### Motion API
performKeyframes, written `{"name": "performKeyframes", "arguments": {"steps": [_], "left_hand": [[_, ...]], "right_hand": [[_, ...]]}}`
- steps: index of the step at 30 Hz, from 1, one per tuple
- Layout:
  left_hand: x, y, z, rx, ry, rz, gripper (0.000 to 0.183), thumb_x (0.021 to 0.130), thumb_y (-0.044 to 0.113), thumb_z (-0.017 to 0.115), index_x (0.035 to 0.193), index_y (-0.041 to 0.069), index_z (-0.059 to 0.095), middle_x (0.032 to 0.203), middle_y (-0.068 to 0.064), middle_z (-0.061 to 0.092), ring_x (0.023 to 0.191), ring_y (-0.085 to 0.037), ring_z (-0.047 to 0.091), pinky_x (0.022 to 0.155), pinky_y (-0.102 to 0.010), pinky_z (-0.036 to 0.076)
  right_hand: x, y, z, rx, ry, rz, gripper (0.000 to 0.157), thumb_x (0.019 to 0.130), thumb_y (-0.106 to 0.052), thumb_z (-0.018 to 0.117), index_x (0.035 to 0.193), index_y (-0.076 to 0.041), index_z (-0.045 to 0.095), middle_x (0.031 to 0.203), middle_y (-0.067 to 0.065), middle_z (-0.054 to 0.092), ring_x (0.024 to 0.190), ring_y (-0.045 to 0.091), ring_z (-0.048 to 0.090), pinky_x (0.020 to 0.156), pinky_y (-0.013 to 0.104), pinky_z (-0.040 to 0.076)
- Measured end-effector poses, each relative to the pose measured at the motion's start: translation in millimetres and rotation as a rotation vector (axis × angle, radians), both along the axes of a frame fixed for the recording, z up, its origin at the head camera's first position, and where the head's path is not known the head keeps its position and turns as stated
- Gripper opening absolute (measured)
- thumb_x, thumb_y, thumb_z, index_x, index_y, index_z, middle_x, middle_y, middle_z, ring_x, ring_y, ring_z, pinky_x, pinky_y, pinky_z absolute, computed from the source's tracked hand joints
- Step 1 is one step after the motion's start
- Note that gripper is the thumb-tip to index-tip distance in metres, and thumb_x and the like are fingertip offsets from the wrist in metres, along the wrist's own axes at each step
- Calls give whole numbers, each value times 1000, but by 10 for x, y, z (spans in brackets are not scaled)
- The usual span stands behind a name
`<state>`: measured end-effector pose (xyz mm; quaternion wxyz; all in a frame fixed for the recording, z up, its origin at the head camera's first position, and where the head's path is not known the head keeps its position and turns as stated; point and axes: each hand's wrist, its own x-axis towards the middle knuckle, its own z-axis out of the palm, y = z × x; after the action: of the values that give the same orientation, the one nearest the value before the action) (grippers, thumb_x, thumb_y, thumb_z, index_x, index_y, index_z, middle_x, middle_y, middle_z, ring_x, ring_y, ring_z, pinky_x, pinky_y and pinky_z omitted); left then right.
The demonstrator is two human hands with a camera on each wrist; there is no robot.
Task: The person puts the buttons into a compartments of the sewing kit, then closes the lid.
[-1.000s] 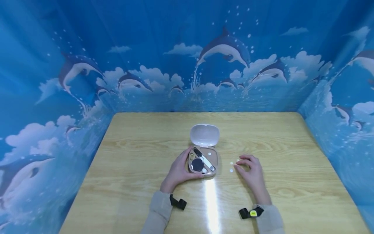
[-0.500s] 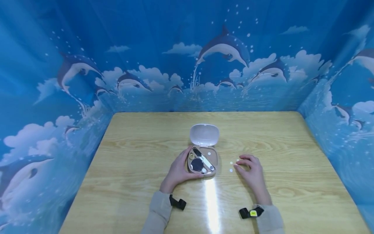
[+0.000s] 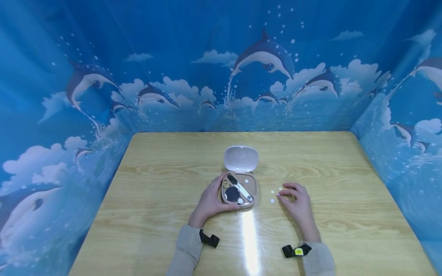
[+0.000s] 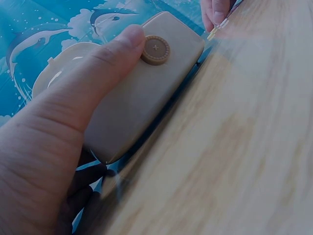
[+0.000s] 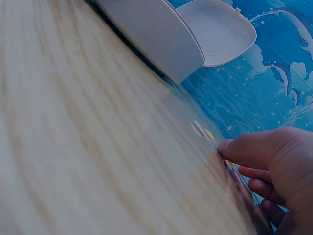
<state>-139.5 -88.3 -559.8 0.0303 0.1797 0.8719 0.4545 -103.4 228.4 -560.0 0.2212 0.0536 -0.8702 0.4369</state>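
Observation:
A beige sewing kit case (image 3: pixel 256 188) with its white lid (image 3: pixel 241 159) raised lies on the table. My left hand (image 3: pixel 210 198) grips its left side, thumb along the front wall near a button-shaped catch (image 4: pixel 156 49). Inside are a black disc (image 3: pixel 232 194), a slim black-and-white tool (image 3: pixel 240 188), a gold ring-like piece (image 3: pixel 226 184) and a small white button (image 3: pixel 246 181). My right hand (image 3: pixel 297 201) rests low at the right, thumb and index bent around a small white button (image 3: pixel 280 188). Whether they pinch it cannot be made out.
Two white buttons lie left of my right fingertips, one farther back (image 3: pixel 272 191) and one nearer (image 3: pixel 272 201). The wood-grain table (image 3: pixel 165 161) meets a blue dolphin curtain (image 3: pixel 193 92) at its back and sides. A bright reflection crosses the table in front of the case.
Both hands, the case and the buttons keep their places. The head view has only shifted very slightly.

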Motion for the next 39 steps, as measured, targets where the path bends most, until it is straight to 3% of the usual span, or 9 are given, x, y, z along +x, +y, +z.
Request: {"name": "performKeyframes", "arguments": {"steps": [11,39], "left_hand": [[-22,5,-19,-13,17,-1,132,52,67,88,159,26,22,158,3,33,142,-24,36,114,-53,33],[-8,8,26,-24,-18,10,132,52,67,88,159,27,22,159,4,33,143,-21,34,115,-50,31]], "right_hand": [[-14,11,-29,7,24,3,18,67,9,85,74,-4,74,102,15,68,97,31,55,84,31,39],[-3,-1,19,-34,-65,-26,13,72,3,85,77,-3,75,104,12,70,99,22,53,85,17,36]]}}
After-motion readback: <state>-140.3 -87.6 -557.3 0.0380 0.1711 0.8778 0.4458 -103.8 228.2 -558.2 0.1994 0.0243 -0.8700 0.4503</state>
